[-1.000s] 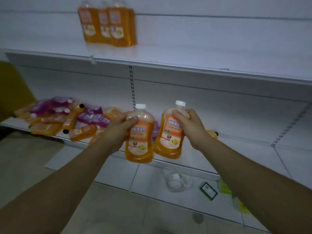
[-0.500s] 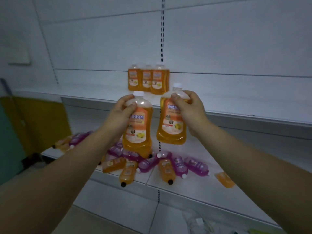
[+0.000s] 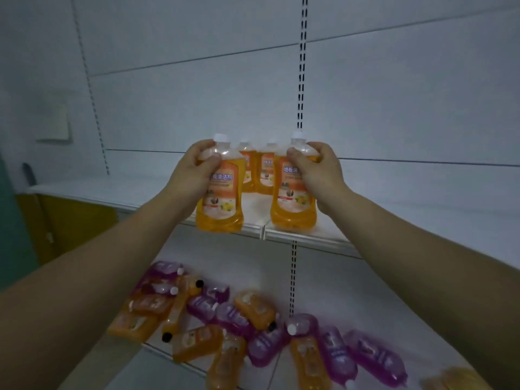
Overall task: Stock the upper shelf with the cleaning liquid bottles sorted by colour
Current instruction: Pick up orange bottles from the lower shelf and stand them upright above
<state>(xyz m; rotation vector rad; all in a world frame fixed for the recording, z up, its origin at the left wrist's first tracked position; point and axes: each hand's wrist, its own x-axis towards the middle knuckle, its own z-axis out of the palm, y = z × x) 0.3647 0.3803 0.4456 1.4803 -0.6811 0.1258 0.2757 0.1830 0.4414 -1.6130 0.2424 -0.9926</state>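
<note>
While our forearms reached up from the bottom corners, the nearest things were the loose bottles on the lower shelf (image 3: 180, 358): a jumble of orange bottles (image 3: 197, 343) and purple bottles (image 3: 334, 351) lying on their sides, some touching or overlapping. Above them, our left hand (image 3: 191, 175) gripped the neck and shoulder of the left orange bottle (image 3: 221, 198), fingers curled round behind it and the thumb pressed across its front just under the white cap. Our right hand (image 3: 318, 171) gripped the right orange bottle (image 3: 292, 198) the same way, thumb on the front, fingers wrapped behind. Both bottles were upright, with their bases at the front edge of the upper shelf (image 3: 394, 220); we could not tell whether they rested on it or hung just above. Behind and between them, further back on that shelf, stood the earlier orange bottles (image 3: 266, 170) against the white back panel (image 3: 394, 108). Compared with half a second before, we had raised both bottles from in front of the shelf lip up to shelf level, and they now hid part of the standing group; a second before, we had held them down by the lower shelf.
</note>
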